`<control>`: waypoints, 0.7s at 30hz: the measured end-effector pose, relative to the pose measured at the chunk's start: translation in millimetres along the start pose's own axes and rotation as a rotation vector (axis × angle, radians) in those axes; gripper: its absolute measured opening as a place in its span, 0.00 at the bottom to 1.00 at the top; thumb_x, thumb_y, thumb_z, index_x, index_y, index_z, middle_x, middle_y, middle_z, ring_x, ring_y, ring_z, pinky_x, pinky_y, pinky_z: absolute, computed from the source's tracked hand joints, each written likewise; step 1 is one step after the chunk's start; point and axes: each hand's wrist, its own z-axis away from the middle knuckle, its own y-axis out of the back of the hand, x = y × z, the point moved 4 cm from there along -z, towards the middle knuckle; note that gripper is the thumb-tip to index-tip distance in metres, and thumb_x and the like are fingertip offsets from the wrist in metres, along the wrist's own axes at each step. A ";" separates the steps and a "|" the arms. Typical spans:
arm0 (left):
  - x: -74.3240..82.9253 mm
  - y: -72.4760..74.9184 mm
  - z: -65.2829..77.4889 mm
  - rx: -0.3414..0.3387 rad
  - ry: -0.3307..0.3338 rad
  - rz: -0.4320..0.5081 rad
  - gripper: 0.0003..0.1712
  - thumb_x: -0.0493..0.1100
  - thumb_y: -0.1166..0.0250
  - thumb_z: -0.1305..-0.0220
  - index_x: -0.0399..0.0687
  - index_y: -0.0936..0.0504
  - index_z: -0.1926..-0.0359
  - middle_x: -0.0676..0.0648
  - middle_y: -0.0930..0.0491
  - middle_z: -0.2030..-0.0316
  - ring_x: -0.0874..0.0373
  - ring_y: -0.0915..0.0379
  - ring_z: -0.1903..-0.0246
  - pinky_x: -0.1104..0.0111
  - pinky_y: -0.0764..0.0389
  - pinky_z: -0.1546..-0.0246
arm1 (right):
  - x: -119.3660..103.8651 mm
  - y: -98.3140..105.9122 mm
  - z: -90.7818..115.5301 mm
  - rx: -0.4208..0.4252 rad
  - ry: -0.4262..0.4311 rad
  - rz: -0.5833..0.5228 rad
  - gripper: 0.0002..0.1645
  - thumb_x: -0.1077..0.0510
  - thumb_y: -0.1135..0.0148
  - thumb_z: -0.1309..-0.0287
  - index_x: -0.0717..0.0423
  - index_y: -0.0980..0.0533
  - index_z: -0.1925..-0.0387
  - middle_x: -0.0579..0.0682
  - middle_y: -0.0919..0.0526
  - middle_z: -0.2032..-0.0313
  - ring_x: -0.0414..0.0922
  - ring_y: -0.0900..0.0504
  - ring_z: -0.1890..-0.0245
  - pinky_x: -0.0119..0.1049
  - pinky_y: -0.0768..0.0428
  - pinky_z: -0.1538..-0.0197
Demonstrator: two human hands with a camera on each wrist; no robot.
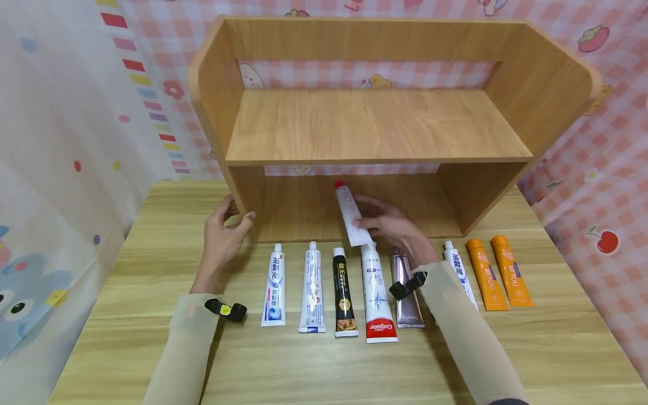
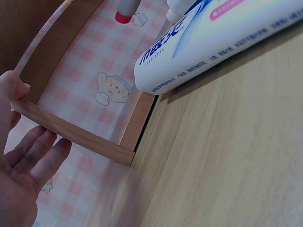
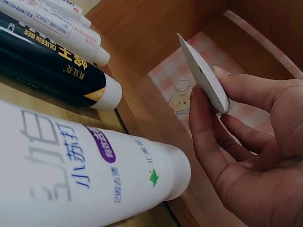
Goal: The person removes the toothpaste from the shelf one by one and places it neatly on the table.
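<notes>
My right hand (image 1: 387,220) pinches the lower end of a white toothpaste tube with a red cap (image 1: 349,211) between thumb and fingers. The tube tilts, cap pointing into the lower compartment of a wooden shelf (image 1: 379,126). The right wrist view shows the tube (image 3: 203,78) edge-on, held over the compartment. At the shelf's left side panel, my left hand (image 1: 225,233) grips the front edge, thumb on one face and fingers on the other. Just below the held tube lies a white and red Colgate tube (image 1: 377,298), with a black tube (image 1: 344,298) to its left.
More toothpaste tubes lie in a row in front of the shelf: two white ones (image 1: 275,289) at left, a purple-grey tube (image 1: 405,292) partly under my right wrist, another white tube (image 1: 458,270), and two orange tubes (image 1: 487,275) at right. All lie on a wooden table (image 1: 283,371).
</notes>
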 end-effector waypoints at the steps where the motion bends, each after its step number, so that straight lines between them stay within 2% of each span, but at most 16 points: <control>1: -0.4 0.6 0.3 0.001 -0.004 -0.003 0.32 0.39 0.34 0.34 0.49 0.26 0.29 0.37 0.20 0.46 0.51 0.24 0.46 0.78 0.15 0.54 | -0.5 -0.4 1.5 0.001 0.007 0.003 0.51 0.66 0.29 0.43 0.44 0.41 0.21 0.62 0.31 0.31 0.53 0.19 0.48 0.44 0.13 0.47; 8: -0.1 2.0 1.4 -0.002 -0.011 -0.011 0.32 0.40 0.34 0.33 0.49 0.27 0.29 0.38 0.20 0.46 0.52 0.24 0.46 0.75 0.14 0.52 | -3.7 -1.5 12.1 0.002 0.060 0.043 0.50 0.65 0.30 0.41 0.45 0.41 0.21 0.60 0.32 0.29 0.51 0.18 0.50 0.42 0.12 0.49; 13: 1.7 1.5 1.3 0.000 -0.009 -0.005 0.31 0.38 0.34 0.34 0.48 0.26 0.30 0.36 0.20 0.47 0.51 0.24 0.47 0.80 0.16 0.55 | -5.4 -0.6 21.6 0.002 0.129 0.071 0.48 0.65 0.31 0.41 0.46 0.40 0.22 0.59 0.29 0.34 0.47 0.18 0.55 0.37 0.13 0.54; 15: 10.8 1.3 3.4 -0.002 -0.006 -0.006 0.30 0.36 0.35 0.34 0.43 0.26 0.31 0.34 0.20 0.47 0.50 0.24 0.47 0.83 0.17 0.57 | -5.9 0.2 25.7 0.007 0.155 0.094 0.48 0.64 0.31 0.40 0.46 0.39 0.22 0.58 0.27 0.37 0.45 0.19 0.58 0.35 0.15 0.56; 21: 7.4 1.0 2.1 -0.003 -0.011 -0.018 0.31 0.35 0.35 0.34 0.44 0.26 0.30 0.34 0.20 0.47 0.49 0.24 0.47 0.82 0.17 0.56 | -5.5 4.5 40.1 0.046 0.181 0.165 0.47 0.62 0.30 0.40 0.43 0.38 0.23 0.55 0.24 0.40 0.45 0.19 0.56 0.36 0.15 0.54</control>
